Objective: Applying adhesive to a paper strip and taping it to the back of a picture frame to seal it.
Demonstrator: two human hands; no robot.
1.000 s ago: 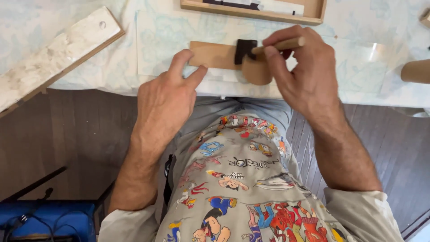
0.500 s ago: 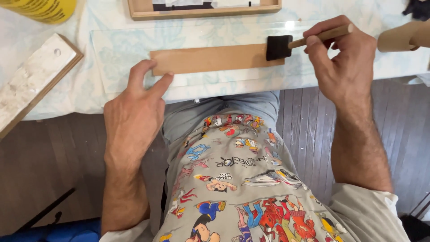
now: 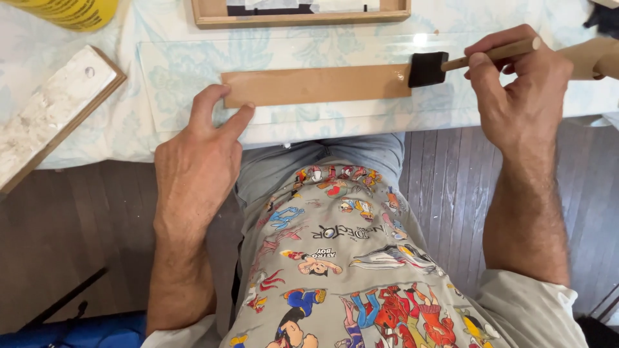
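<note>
A flat brown wooden strip (image 3: pixel 316 85) lies crosswise on a clear plastic sheet (image 3: pixel 180 64) over the pale patterned table cover. My left hand (image 3: pixel 196 161) steadies the strip's left end, two fingertips pressing at its near corner. My right hand (image 3: pixel 519 90) grips the wooden handle of a black foam brush (image 3: pixel 427 68), whose head rests on the strip's right end.
A wooden frame (image 3: pixel 300 14) sits at the back centre. A rough whitish board (image 3: pixel 51 116) lies at the left edge, and a yellow container (image 3: pixel 71 11) is at the top left. A tan cylinder (image 3: pixel 590 57) is at the right. Dark floorboards show below the table.
The brush has travelled from the strip's middle to its right end. My left hand has stayed on the strip's left end. The view has shifted, showing more of the strip.
</note>
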